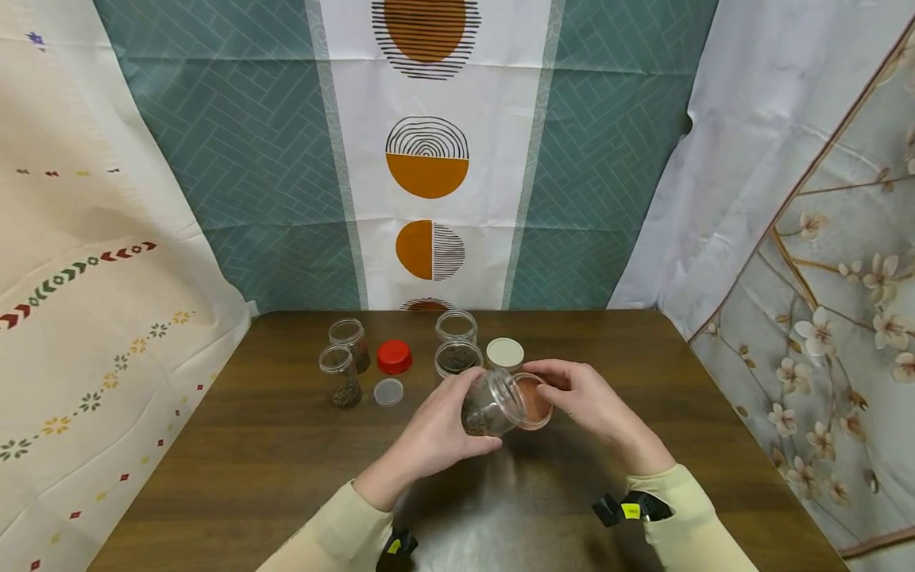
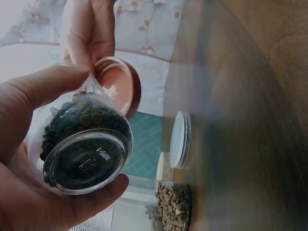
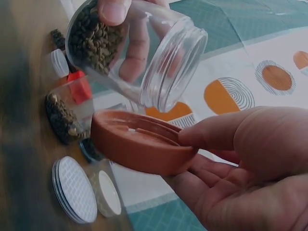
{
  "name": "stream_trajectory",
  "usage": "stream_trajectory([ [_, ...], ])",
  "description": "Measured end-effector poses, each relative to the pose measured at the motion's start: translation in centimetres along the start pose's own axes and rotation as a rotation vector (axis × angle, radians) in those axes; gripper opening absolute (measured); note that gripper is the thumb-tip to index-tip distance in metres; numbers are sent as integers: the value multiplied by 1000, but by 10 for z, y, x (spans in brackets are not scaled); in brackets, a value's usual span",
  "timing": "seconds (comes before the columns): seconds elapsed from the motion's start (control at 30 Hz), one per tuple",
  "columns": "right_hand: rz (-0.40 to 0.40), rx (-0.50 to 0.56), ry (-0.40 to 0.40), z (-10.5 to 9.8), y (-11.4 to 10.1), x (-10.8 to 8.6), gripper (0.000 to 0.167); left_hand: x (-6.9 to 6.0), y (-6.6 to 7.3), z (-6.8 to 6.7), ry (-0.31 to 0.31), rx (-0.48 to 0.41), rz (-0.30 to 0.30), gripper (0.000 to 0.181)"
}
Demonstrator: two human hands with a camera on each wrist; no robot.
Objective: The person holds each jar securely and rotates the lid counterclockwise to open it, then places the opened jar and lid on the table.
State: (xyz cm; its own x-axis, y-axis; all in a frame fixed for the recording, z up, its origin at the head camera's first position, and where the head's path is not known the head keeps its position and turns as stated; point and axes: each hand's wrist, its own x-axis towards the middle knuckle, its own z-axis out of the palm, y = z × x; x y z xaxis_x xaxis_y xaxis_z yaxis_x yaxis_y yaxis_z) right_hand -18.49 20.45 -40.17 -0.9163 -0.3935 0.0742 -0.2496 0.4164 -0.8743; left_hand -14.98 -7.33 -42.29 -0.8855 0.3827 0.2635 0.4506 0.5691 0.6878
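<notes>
My left hand (image 1: 438,429) grips a clear jar (image 1: 480,405) round its body, above the table. The jar is tilted, its open threaded mouth toward the right. Dark brown pellets (image 3: 96,41) lie in its lower end, and its base faces the left wrist camera. A terracotta-coloured lid (image 3: 139,151) is pinched at its edge between the thumb and fingers of my right hand (image 1: 586,397). Its hollow inner side shows in the right wrist view, just under the jar's mouth. Whether lid and jar touch, I cannot tell.
Two jars of pellets, a nearer one (image 1: 346,391) and one behind it (image 1: 348,334), stand at left. Beside them lie a red lid (image 1: 395,357) and a small clear lid (image 1: 388,392). Behind my hands are more clear jars (image 1: 457,357) and a whitish lid (image 1: 504,353).
</notes>
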Motion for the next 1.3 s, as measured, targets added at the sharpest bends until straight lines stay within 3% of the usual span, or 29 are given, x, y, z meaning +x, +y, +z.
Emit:
stream_trajectory([
  [0.27, -8, -147, 18, -3, 6, -5, 39, -1, -3, -1, 5, 5, -26, 96],
  [0.63, -130, -405, 113, -3, 21, -12, 36, -4, -7, -6, 30, -24, -42, 97],
  [0.93, -133, -490, 189, -15, 36, -11, 33, -9, -9, -7, 45, -49, -54, 98],
  [1.3, -200, -624, 224, -19, 55, -14, 35, -11, -11, -9, 47, -55, -70, 97],
])
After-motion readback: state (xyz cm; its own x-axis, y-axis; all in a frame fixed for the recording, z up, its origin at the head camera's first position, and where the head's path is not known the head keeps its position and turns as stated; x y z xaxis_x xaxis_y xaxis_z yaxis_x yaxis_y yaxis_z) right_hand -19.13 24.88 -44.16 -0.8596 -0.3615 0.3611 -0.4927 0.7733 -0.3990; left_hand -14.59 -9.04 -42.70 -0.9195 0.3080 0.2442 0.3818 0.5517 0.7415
